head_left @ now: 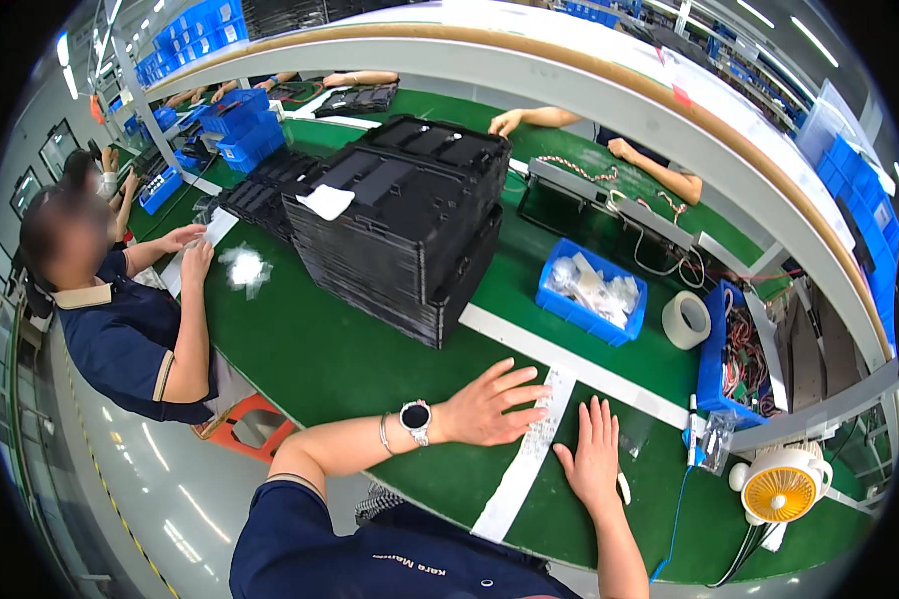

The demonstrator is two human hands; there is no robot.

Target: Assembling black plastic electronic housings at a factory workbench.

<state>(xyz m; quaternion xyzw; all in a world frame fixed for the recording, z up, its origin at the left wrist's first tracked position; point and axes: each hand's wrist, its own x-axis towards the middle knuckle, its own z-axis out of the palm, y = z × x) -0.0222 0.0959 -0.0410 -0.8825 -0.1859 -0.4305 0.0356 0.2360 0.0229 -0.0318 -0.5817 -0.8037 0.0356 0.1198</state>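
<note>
My left hand (pixel 487 404) holds nothing, its fingers spread over the green tabletop (pixel 410 389). Its fingertips reach the edge of a white strip (pixel 529 464) that runs across the table and carries faint marks. A watch and a bangle are on that wrist. On the other side of the strip, my right hand (pixel 591 457) lies flat on the green surface, palm down and free of any object. Close to its right side is a small, pale, curved thing (pixel 623 487) whose kind I cannot make out.
A tall stack of black plastic trays (pixel 380 230) stands ahead. Right of it are a blue bin (pixel 591 314) of small bags, a tape roll (pixel 686 319), a blue bin of wires (pixel 734 369) and a yellow-white fan (pixel 777 489). A co-worker (pixel 135 309) sits left. A shelf beam (pixel 529 70) crosses overhead.
</note>
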